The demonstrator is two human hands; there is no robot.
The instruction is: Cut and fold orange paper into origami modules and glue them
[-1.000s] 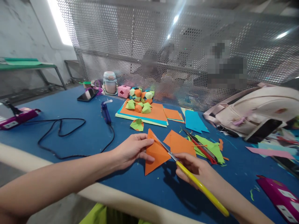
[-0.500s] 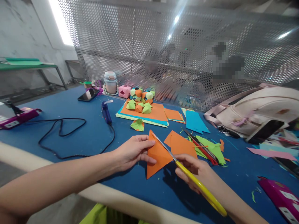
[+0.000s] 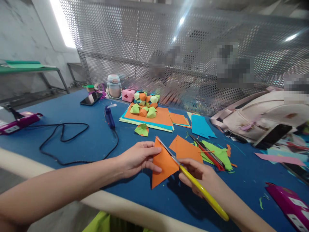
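My left hand (image 3: 137,158) pinches the left edge of a folded orange paper triangle (image 3: 163,166) held just above the blue table (image 3: 72,135). In my right hand (image 3: 201,175) is a yellow-handled knife (image 3: 205,195); its thin blade (image 3: 167,150) lies along the triangle's upper right edge, tip near the top corner. A second orange paper piece (image 3: 185,149) lies flat just behind.
Red scissors (image 3: 209,154) rest on green paper scraps at right. Behind stand a paper stack with folded balls (image 3: 147,112), a blue sheet (image 3: 201,125), a glue gun (image 3: 109,116) with black cord, a phone (image 3: 90,98) and a pink backpack (image 3: 263,114). Magenta boxes (image 3: 289,203) sit at both edges.
The knife blade has slid further up along the triangle's edge toward its top corner. My right hand has moved slightly left, closer to the paper. My left hand keeps its hold.
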